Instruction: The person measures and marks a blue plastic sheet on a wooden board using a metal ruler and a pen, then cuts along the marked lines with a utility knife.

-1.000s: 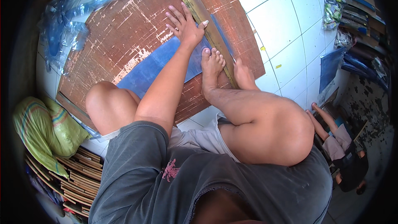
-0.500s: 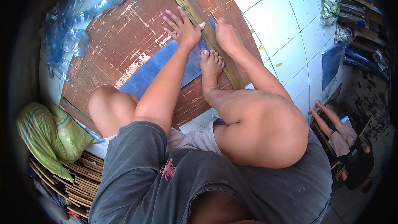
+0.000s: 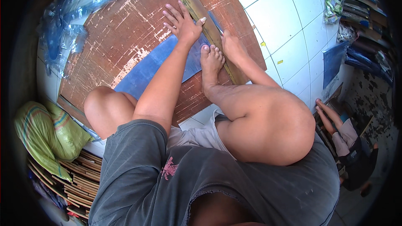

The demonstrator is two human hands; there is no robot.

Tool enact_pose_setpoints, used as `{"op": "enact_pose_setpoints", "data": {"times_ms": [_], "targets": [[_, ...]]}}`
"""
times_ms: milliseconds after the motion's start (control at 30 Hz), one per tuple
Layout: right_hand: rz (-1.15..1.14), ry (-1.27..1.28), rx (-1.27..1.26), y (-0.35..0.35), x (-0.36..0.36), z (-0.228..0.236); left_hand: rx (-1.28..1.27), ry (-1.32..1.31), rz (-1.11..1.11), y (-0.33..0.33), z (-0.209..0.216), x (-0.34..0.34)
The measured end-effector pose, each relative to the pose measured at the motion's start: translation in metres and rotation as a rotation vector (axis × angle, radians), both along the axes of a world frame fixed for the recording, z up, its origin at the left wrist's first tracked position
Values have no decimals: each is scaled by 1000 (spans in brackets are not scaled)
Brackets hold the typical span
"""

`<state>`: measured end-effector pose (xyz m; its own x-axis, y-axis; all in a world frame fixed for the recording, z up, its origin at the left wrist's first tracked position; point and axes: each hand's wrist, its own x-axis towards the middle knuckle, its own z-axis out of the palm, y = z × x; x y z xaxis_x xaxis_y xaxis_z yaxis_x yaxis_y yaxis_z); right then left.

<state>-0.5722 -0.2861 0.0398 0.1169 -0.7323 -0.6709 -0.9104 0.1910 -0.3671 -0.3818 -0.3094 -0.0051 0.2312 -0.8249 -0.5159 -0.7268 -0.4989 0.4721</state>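
A blue sheet [image 3: 146,70] lies on the scarred brown board [image 3: 113,29]. Across it runs a long yellowish straightedge [image 3: 188,4], its near end by my bare foot [image 3: 212,60], whose toes press on it. My left hand [image 3: 183,27] is spread with its fingers over the board, the thumb resting on the straightedge. On the straightedge's other side, my right hand [image 3: 233,49] is closed around a thin pointed blade [image 3: 221,32]; its handle is hidden in the fist. A narrow blue strip [image 3: 213,19] of the sheet shows beyond the straightedge, ahead of that blade.
Crumpled clear-blue plastic [image 3: 63,29] lies at the left. A green sack [image 3: 50,134] rests by stacked wooden slats [image 3: 83,180]. White floor tiles [image 3: 284,21] border the board. At right are piled sheets and rolls [image 3: 368,58], and another person's legs [image 3: 328,117].
My right hand has drawn the blade back toward me along the straightedge, showing more of the blue strip. My left hand stays spread in nearly the same place.
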Motion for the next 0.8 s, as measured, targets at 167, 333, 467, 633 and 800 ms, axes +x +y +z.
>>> {"op": "enact_pose_setpoints", "data": {"times_ms": [167, 333, 467, 633, 800], "targets": [[-292, 361, -433, 115, 63, -51, -45, 11, -18, -2, -3, -18], [-327, 294, -386, 115, 76, -41, 20, -17, -12, -1, -1, -6], [-213, 53, -290, 33, -6, -6, 20, 0, -2, -4, 0, -6], [9, 48, -162, -59, 19, 37, 30, 20, -2, -10, 7, -13], [93, 65, -77, -65, 36, 30, 39, 15, -8, -9, 12, -14]]}}
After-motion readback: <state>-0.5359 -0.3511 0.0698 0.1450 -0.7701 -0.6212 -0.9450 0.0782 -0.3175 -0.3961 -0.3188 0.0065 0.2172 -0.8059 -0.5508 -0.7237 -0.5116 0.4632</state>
